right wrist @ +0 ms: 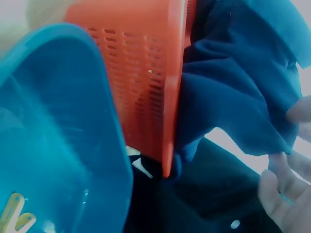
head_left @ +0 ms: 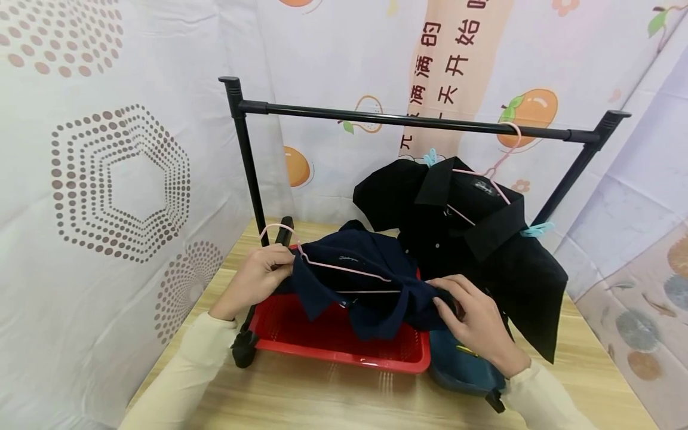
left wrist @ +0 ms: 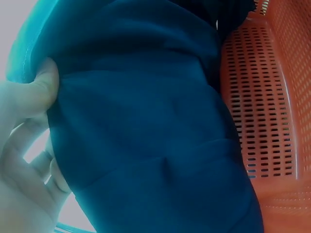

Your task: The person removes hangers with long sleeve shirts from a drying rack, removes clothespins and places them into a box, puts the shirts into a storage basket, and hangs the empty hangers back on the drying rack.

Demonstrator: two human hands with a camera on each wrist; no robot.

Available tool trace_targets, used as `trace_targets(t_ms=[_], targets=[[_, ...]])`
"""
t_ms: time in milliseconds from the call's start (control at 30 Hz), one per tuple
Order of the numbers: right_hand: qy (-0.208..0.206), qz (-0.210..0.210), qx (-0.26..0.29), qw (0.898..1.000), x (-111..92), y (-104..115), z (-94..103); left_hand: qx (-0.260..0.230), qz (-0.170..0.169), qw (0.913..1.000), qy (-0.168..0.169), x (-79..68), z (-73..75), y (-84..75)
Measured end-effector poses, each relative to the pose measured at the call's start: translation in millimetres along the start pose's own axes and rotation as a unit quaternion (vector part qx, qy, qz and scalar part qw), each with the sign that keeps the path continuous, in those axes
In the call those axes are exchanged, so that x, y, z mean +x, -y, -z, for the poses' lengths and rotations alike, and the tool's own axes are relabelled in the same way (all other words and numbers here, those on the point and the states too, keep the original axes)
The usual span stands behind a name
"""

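Note:
A navy collared shirt (head_left: 376, 248) lies over the red basket, with a pink hanger (head_left: 349, 270) inside its shoulders and the hook sticking up at the left. My left hand (head_left: 258, 278) pinches the shirt's left shoulder; in the left wrist view the thumb presses on the cloth (left wrist: 141, 116) while other fingers sit behind it. At the opposite shoulder, my right hand (head_left: 475, 313) holds the cloth between thumb and fingers. The right wrist view has those fingertips at the edge of the draped fabric (right wrist: 228, 92). Part of the hanger is hidden by the shirt.
A black rack bar (head_left: 376, 117) spans above the red basket (head_left: 344, 356). From its right end hangs a black shirt (head_left: 527, 280) on another pink hanger (head_left: 502, 158), with light-blue clips (head_left: 537, 229) on it. A blue basin (head_left: 467, 384) holding yellow clips (right wrist: 14, 213) stands beside the basket.

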State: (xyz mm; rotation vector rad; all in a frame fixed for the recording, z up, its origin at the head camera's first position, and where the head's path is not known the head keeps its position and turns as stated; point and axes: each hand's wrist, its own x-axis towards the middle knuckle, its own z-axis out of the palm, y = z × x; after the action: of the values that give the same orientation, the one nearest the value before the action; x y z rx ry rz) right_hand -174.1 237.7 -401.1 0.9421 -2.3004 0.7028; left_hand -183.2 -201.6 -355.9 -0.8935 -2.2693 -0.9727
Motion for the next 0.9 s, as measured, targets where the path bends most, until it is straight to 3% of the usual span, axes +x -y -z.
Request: trace_targets(t_ms=[133, 267, 433, 533, 600, 700, 767, 833, 867, 900], targets=[[-0.025, 0.04, -0.009, 0.999, 10.2, 6.4, -6.3, -0.012, 0.015, 0.9998, 0.011, -1.0, -0.2, -1.7], [-0.047, 0.027, 0.045, 0.998, 14.6, 7.2, -11.2, -0.002, 0.019, 0.9995, 0.027, -2.7, -1.8, -3.0], [-0.024, -0.066, 0.129, 0.989, 15.2, 4.7, -10.1, 0.005, 0.001, 0.9996, 0.027, -1.5, -2.4, -1.7], [0.007, -0.151, 0.182, 0.971, 15.8, 2.1, -8.0, -0.003, -0.012, 0.9996, 0.025, 0.6, -2.9, -1.2], [0.021, -0.204, 0.22, 0.954, 16.5, 1.6, -7.8, -0.008, -0.02, 0.9995, 0.023, 1.8, -3.1, -1.2], [0.047, -0.262, 0.305, 0.914, 16.7, 2.4, -10.1, -0.015, -0.032, 0.999, 0.027, 3.5, -4.5, -2.4], [0.072, -0.292, 0.372, 0.878, 17.5, 4.3, -13.3, -0.014, -0.037, 0.9988, 0.03, 4.1, -6.2, -2.8], [0.095, -0.323, 0.435, 0.835, 18.3, 5.9, -17.7, -0.016, -0.04, 0.9987, 0.028, 4.0, -8.2, -3.2], [0.105, -0.337, 0.455, 0.817, 18.8, 6.6, -20.3, -0.017, -0.04, 0.9988, 0.025, 3.5, -9.0, -3.2], [0.11, -0.348, 0.464, 0.807, 19.0, 6.8, -23.1, -0.017, -0.039, 0.9989, 0.02, 3.2, -9.9, -3.3]])
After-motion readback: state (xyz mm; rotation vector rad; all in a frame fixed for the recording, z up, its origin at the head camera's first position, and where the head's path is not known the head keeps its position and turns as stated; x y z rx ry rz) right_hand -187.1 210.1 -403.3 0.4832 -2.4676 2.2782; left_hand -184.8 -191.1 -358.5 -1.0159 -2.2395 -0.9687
